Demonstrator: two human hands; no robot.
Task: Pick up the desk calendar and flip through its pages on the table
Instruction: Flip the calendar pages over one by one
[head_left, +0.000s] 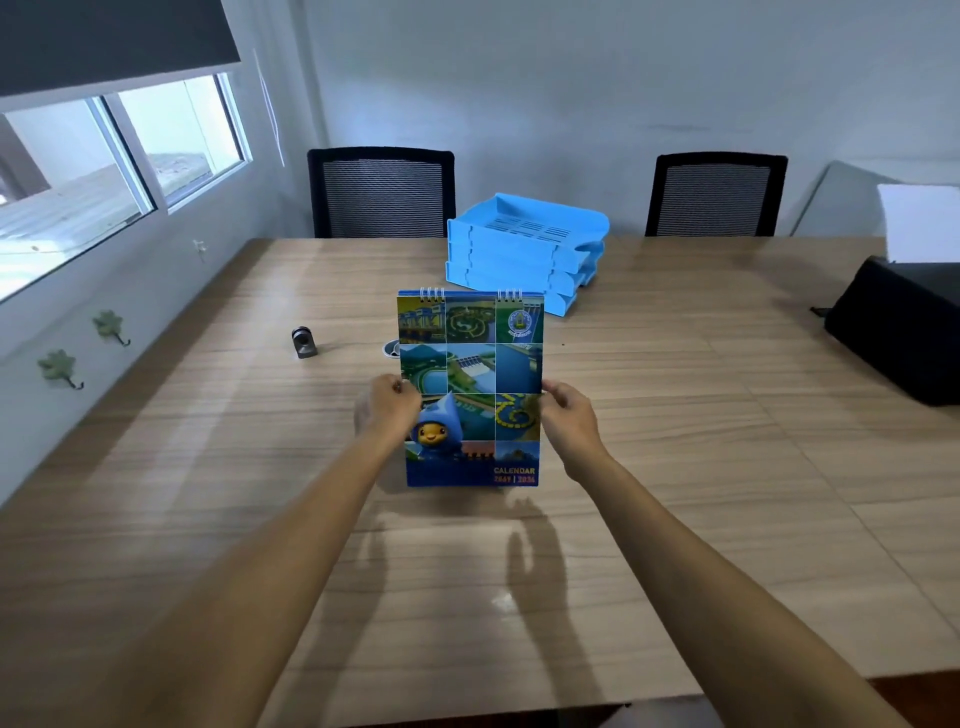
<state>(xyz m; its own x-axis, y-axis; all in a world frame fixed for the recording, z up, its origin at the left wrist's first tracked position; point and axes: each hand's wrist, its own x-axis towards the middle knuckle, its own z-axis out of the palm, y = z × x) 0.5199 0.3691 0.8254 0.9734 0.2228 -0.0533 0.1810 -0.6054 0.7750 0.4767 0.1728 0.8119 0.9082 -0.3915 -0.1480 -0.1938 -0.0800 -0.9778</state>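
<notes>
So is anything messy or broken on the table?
Nothing looks broken or spilled. The blue paper trays sit a bit crooked to the table edge. The calendar is held upright by the left hand and right hand, cover intact.

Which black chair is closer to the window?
The left chair, behind the table's far edge. It sits nearest the window on the left wall; the other chair stands past the blue trays, toward the right.
</notes>
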